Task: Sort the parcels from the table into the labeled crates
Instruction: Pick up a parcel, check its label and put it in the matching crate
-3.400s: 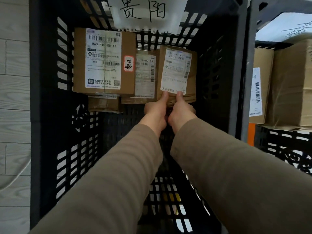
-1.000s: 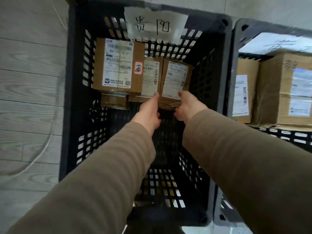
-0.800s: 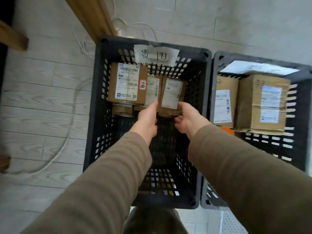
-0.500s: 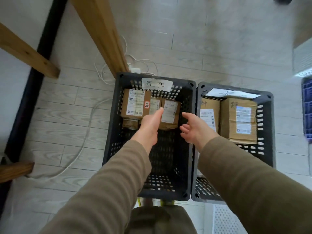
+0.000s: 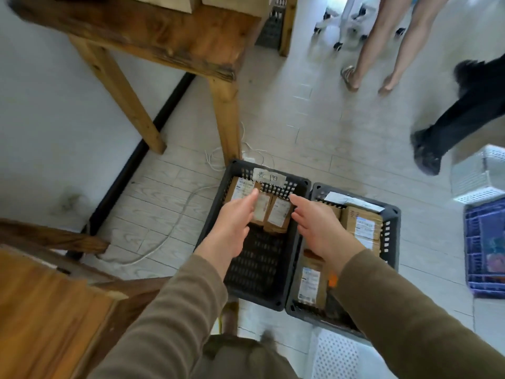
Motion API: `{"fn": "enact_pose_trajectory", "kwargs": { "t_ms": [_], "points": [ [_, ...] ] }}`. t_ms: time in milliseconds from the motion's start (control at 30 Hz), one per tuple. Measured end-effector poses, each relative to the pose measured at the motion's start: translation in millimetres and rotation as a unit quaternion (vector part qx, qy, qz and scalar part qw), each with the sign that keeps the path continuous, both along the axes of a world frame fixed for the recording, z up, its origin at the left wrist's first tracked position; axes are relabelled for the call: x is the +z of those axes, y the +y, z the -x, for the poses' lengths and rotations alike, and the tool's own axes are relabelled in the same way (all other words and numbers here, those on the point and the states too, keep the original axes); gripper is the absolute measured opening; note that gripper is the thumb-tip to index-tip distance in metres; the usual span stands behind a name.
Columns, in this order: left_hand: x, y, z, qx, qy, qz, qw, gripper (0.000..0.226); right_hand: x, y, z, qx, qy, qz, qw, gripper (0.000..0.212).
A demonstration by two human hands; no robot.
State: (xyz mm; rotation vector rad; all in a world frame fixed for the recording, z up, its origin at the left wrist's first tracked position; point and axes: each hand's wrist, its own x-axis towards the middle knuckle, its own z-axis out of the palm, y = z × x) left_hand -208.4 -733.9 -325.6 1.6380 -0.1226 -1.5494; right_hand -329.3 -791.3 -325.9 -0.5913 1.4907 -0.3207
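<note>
You are holding your left hand (image 5: pixel 232 225) and right hand (image 5: pixel 319 228) over the labeled crate (image 5: pixel 257 269), fingers (image 5: pixel 250 199) spread loose, gripping nothing. The small parcels (image 5: pixel 278 214) are leaning against the crate's far wall. Beyond the crate, the worktop (image 5: pixel 153 31) is carrying cardboard boxes (image 5: pixel 169 1), probably light and stiff, so you should be gripping opposite edges.

Two dark crates (image 5: pixel 257 299), perhaps six parcels (image 5: pixel 278 214)
</note>
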Motion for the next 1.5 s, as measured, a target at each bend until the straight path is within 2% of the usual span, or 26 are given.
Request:
{"fn": "enact_pose_trajectory", "kwargs": {
  "t_ms": [67, 133, 200, 267, 333, 433, 500, 633, 767, 833, 967, 1100, 1200, 1500],
  "points": [
    [33.4, 18.9, 0.8, 0.017, -0.014, 0.016, 1.0, 0.05, 30.8, 11.7, 0.1, 0.034, -0.01, 0.027, 0.999, 0.016],
    [67.3, 38.2, 1.0, 0.039, -0.027, 0.033, 0.998, 0.049, 60.6, 23.9, -2.9, 0.059, -0.03, 0.066, 0.996, 0.035],
    [97.4, 56.3, 1.6, 0.061, -0.034, 0.049, 0.996, 0.047, 86.7, 35.9, -6.8, 0.085, -0.048, 0.091, 0.991, 0.041],
    [131.3, 81.5, -1.5, 0.094, -0.041, 0.066, 0.993, 0.049, 119.0, 54.7, -12.4, 0.121, -0.058, 0.099, 0.986, 0.038],
    [157.2, 102.3, -5.7, 0.117, -0.041, 0.082, 0.989, 0.054, 142.3, 69.0, -18.7, 0.151, -0.064, 0.121, 0.979, 0.027],
    [191.8, 142.5, -17.5, 0.167, -0.052, 0.093, 0.98, 0.054, 175.8, 99.3, -31.3, 0.204, -0.077, 0.155, 0.963, 0.043],
    [211.8, 171.0, -24.6, 0.191, -0.069, 0.103, 0.974, 0.052, 196.1, 120.8, -41.0, 0.234, -0.092, 0.179, 0.951, 0.038],
    [244.6, 239.9, -40.1, 0.257, -0.115, 0.112, 0.953, 0.047, 232.6, 172.9, -69.7, 0.274, -0.161, 0.202, 0.926, 0.027],
    [274.8, 325.2, -57.0, 0.329, -0.172, 0.098, 0.923, 0.05, 267.0, 240.5, -106.7, 0.333, -0.256, 0.194, 0.887, 0.035],
    [288.1, 372.0, -61.7, 0.349, -0.193, 0.111, 0.91, 0.053, 282.5, 280.6, -123.2, 0.367, -0.284, 0.196, 0.864, 0.027],
    [307.4, 462.4, -62.2, 0.384, -0.226, 0.145, 0.884, 0.051, 304.8, 356.9, -148.1, 0.418, -0.328, 0.207, 0.822, 0.048],
    [320.7, 531.4, -65.3, 0.419, -0.253, 0.154, 0.858, 0.052, 323.5, 418.8, -164.4, 0.452, -0.347, 0.21, 0.794, 0.047],
    [328.3, 572.5, -70.6, 0.444, -0.276, 0.155, 0.838, 0.049, 333.9, 457.9, -173.5, 0.472, -0.358, 0.217, 0.776, 0.041],
    [331.3, 641.8, -102.5, 0.49, -0.305, 0.138, 0.805, 0.051, 340.8, 514.6, -218.9, 0.53, -0.342, 0.242, 0.737, 0.056]
  ]
}}
